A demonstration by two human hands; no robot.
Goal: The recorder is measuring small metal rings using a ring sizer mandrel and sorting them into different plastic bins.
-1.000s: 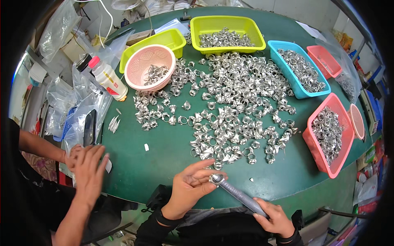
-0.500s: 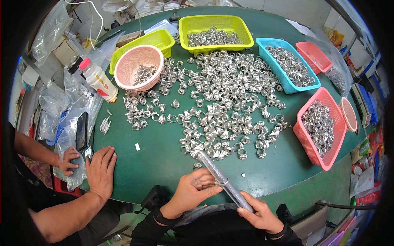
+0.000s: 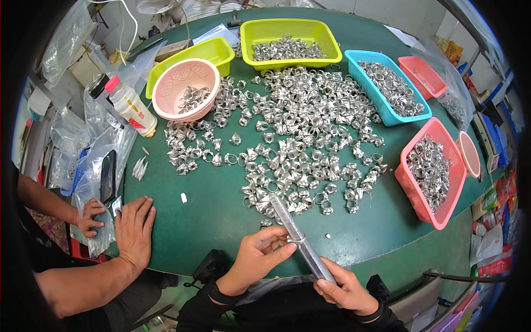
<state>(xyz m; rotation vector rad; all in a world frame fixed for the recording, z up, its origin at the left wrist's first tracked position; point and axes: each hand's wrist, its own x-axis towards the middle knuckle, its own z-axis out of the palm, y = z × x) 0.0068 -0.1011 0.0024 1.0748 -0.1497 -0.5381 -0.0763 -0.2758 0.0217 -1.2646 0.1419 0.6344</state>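
Note:
My right hand (image 3: pixel 349 290) is wrapped round the lower end of a tapered metal ring mandrel (image 3: pixel 311 259), which slants up and to the left over the near table edge. A silver ring (image 3: pixel 297 240) sits around the mandrel, partway along it. The thumb and fingers of my left hand (image 3: pixel 261 259) pinch this ring from the left side. Just beyond the mandrel's thin tip spreads a large heap of loose silver rings (image 3: pixel 310 146) on the green table (image 3: pixel 210 221).
Rings fill a yellow-green basket (image 3: pixel 291 65), a blue basket (image 3: pixel 390 117) and a pink basket (image 3: pixel 437 218). A pale pink round basket (image 3: pixel 185 113) stands left, near a bottle (image 3: pixel 133 110). Another person's hands (image 3: pixel 134 232) rest at the left table edge, near a phone (image 3: pixel 109 177).
The mandrel has tilted a little steeper, its tip shifting slightly up and right. The ring and my left fingers have moved up slightly with it. The other person's hands have barely moved.

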